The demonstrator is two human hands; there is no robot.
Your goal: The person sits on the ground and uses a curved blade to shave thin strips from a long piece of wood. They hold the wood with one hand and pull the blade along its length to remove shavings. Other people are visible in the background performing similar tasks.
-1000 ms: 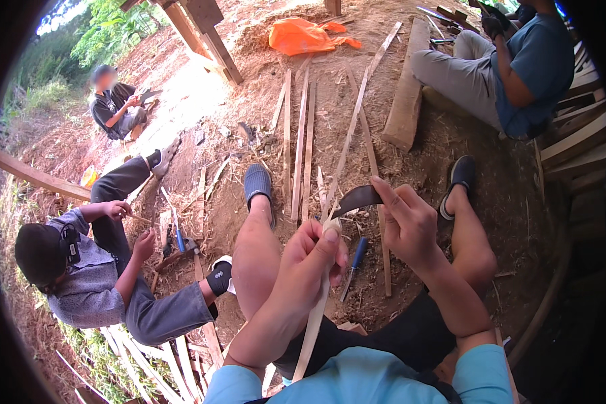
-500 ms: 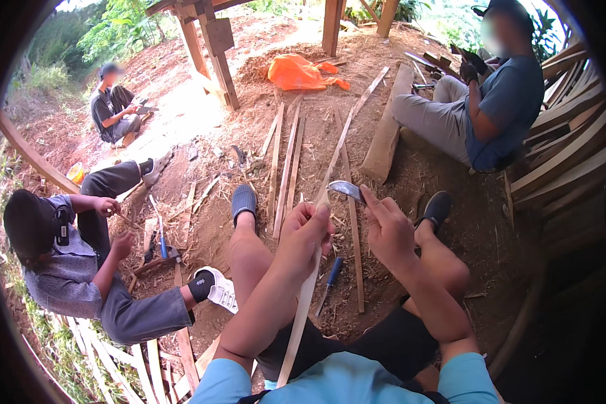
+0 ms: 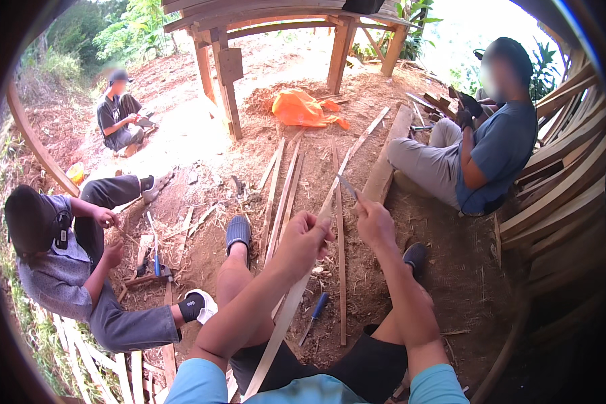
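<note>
My left hand (image 3: pixel 306 240) is closed around a long, pale wooden strip (image 3: pixel 281 337), thumb on top. The strip slants from my lap, through that hand and out over the ground ahead. Just right of it, my right hand (image 3: pixel 377 225) is closed on the handle of a knife (image 3: pixel 347 186), which the fingers mostly hide. Its blade points forward and left, by the strip's right edge beyond my left hand; whether it touches the wood I cannot tell. Between my legs a blue-handled tool (image 3: pixel 320 306) with a thin metal shaft lies on the soil.
Several wooden strips (image 3: pixel 281 195) and shavings lie ahead. A thick plank (image 3: pixel 389 151) is on the right, near a seated person (image 3: pixel 495 151). Another person (image 3: pixel 57 269) sits close on the left, one farther back (image 3: pixel 120 118). An orange sheet (image 3: pixel 301 109) lies before a wooden structure (image 3: pixel 221 74).
The view has tilted upward, showing more of the wooden structure. The knife blade has turned and now looks narrower, pointing more forward. Both hands keep their hold.
</note>
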